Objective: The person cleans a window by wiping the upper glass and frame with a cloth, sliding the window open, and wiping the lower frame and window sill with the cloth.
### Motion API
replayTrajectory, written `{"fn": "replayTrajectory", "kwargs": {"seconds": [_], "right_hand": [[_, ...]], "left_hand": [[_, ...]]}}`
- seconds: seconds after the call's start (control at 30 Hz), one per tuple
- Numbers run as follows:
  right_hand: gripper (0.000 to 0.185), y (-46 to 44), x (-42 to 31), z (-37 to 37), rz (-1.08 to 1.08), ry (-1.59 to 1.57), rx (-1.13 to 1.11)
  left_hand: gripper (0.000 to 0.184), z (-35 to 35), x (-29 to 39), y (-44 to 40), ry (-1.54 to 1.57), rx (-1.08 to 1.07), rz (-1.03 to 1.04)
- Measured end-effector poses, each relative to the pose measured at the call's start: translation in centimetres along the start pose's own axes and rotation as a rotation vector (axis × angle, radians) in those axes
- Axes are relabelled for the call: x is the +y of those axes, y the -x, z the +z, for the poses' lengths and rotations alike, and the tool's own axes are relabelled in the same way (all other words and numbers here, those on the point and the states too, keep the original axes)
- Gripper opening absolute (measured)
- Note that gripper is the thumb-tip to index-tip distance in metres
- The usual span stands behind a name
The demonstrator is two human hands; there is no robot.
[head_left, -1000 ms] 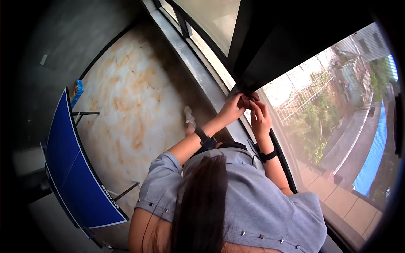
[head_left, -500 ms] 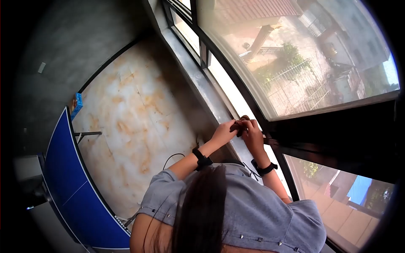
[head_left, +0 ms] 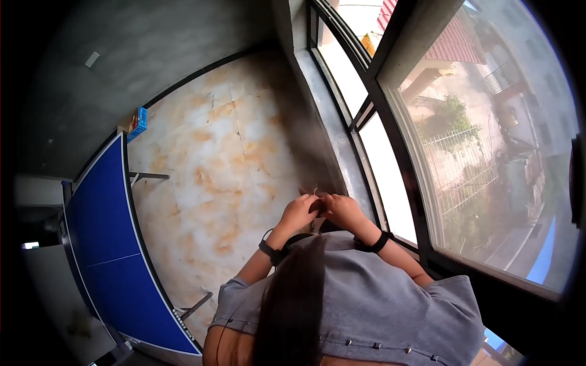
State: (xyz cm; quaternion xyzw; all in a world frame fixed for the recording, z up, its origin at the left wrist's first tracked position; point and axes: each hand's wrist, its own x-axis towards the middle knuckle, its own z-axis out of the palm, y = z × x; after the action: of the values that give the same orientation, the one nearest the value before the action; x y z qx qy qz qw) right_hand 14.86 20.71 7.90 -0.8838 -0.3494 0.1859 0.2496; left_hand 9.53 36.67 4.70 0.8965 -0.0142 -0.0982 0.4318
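A small dark reddish-brown item (head_left: 317, 206) is pinched between my two hands, in front of my body and above the floor. My left hand (head_left: 298, 212) grips its left side with bent fingers. From the right, my right hand (head_left: 343, 210) holds it with the fingers curled in. What the item is cannot be made out, as the fingers cover much of it. Both wrists wear black bands, the left one (head_left: 271, 251) and the right one (head_left: 381, 241).
A blue table tennis table (head_left: 110, 226) stands at the left on the stained pale floor (head_left: 201, 146). Beyond it is a blue box (head_left: 139, 122) by the wall. Along the right run a window ledge (head_left: 332, 116) and an open window pane (head_left: 470, 152).
The view has turned, and the window frame has shifted across it. My hands have moved left, away from the window ledge and over the floor, with the brown item still between them.
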Motion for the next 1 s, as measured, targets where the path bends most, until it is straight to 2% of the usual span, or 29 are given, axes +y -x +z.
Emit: {"fn": "replayTrajectory", "kwargs": {"seconds": [0.13, 0.2, 0.33, 0.5, 0.6, 0.77, 0.83, 1.0], "right_hand": [[0.033, -5.0, 1.6, -0.7, -0.020, 0.081, -0.015], [0.031, -8.2, 2.3, -1.6, -0.046, -0.128, -0.103], [0.026, -15.3, 4.4, -2.3, -0.166, -0.160, -0.103], [0.032, -22.7, 5.5, -5.8, -0.221, -0.141, -0.106], [0.032, -25.9, 5.4, -8.3, -0.264, -0.118, -0.017], [0.032, -30.1, 5.9, -10.3, -0.288, -0.077, 0.025], [0.028, -30.8, 6.2, -11.9, -0.245, -0.057, 0.046], [0.026, -33.5, 8.2, -13.8, -0.114, -0.054, 0.127]], "left_hand": [[0.030, -2.8, -0.3, -2.7, 0.006, 0.017, -0.042], [0.031, -4.8, -1.1, -4.3, -0.027, 0.027, -0.027], [0.028, -9.2, -2.6, -9.2, -0.049, -0.027, -0.123], [0.027, -15.0, -2.6, -16.5, -0.276, -0.254, -0.215], [0.030, -17.2, -4.7, -19.9, -0.358, -0.175, -0.085], [0.033, -17.8, -7.2, -25.1, -0.245, -0.107, -0.110], [0.031, -17.1, -8.5, -27.4, -0.093, -0.221, -0.259], [0.028, -18.3, -10.7, -33.1, 0.106, -0.311, -0.081]]}}
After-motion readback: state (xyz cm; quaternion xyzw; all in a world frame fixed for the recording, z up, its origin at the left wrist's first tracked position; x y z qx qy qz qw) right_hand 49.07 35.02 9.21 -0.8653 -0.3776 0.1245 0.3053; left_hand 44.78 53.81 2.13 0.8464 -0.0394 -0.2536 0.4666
